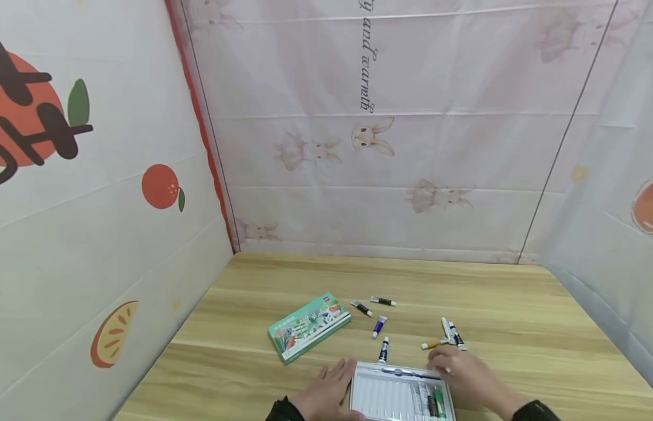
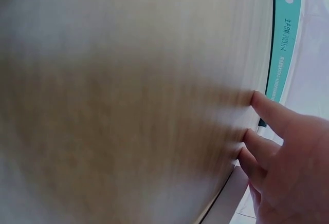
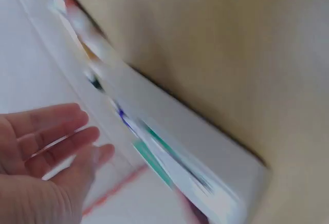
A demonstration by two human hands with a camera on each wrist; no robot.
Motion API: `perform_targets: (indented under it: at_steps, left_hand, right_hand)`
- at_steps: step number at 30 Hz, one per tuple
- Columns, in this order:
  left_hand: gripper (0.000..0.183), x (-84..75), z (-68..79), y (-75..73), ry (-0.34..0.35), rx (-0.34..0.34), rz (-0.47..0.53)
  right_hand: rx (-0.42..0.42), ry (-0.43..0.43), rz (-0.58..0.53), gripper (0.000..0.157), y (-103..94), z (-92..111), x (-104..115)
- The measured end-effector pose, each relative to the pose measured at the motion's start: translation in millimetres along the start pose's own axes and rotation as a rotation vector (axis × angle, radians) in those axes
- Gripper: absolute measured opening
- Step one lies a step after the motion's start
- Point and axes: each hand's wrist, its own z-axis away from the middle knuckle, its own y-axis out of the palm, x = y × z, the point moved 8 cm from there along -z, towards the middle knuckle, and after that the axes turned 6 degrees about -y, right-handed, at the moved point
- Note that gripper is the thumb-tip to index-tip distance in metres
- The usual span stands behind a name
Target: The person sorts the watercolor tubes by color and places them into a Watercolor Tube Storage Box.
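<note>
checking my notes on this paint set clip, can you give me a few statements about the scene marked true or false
1. The left hand lies flat on the table beside the white tray. True.
2. The green box sits inside the tray. False: it lies on the table, up and left of the tray.
3. Several paint tubes lie loose on the table. True.
4. The right hand holds a brush upright. False: no brush shows; it rests at the tray's right edge.
</note>
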Motion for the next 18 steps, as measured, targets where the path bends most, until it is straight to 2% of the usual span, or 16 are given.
perform_targets:
  at_steps: [3,6,11,18]
  left_hand:
    - [0.092,0.8,-0.4,1.3,-0.001,0.001,0.006]
    - [0.092,0.9,-0.5,2.2,0.010,-0.001,0.000]
    - [0.090,-0.9,1.1,2.5,0.038,-0.003,-0.010]
    - [0.092,-0.5,1.2,0.3,-0.004,0.000,0.015]
  right_hand:
    - [0.023,0.080,0.091,0.018,-3.2,6,-23]
    - [0.077,0.112,0.096,0.019,1.6,15,-36]
    - [0.065,0.092,0.124,0.016,9.7,28,-39]
    - [-0.010,0.120,0.169,0.017,9.2,32,-41]
